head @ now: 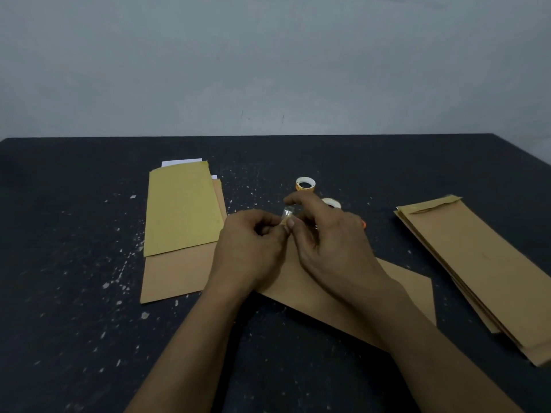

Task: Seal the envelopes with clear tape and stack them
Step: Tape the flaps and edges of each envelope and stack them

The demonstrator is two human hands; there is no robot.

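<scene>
A dark, paint-flecked table [74,263] is seen from above, with its far edge against a pale wall [268,55]. Toward the right edge, a stack of brown envelopes [483,269] is laid at an angle, the topmost with its flap folded down; these are judged to be finished pieces, although no tape can be made out on them. Left of centre, a second group of envelopes [182,222] is placed, with a yellower one on top and white paper showing at its far end; these are judged to be still awaiting sealing. Near the front edge, a single brown envelope [402,293] is laid diagonally beneath both forearms and is taken to be the piece in hand. Above it, the left hand [247,248] is closed, its thumb and fingertips pinched on a short strip of clear tape [287,217]. The right hand [334,236] is held close beside it with fingers loosely curled; whether it also grips the strip cannot be told. Behind the hands, toward the far edge, two tape rolls are set: one roll [305,184] in full view, another roll [331,203] partly hidden by the right hand. The strip is not yet applied, so sealing is judged partly done.
</scene>
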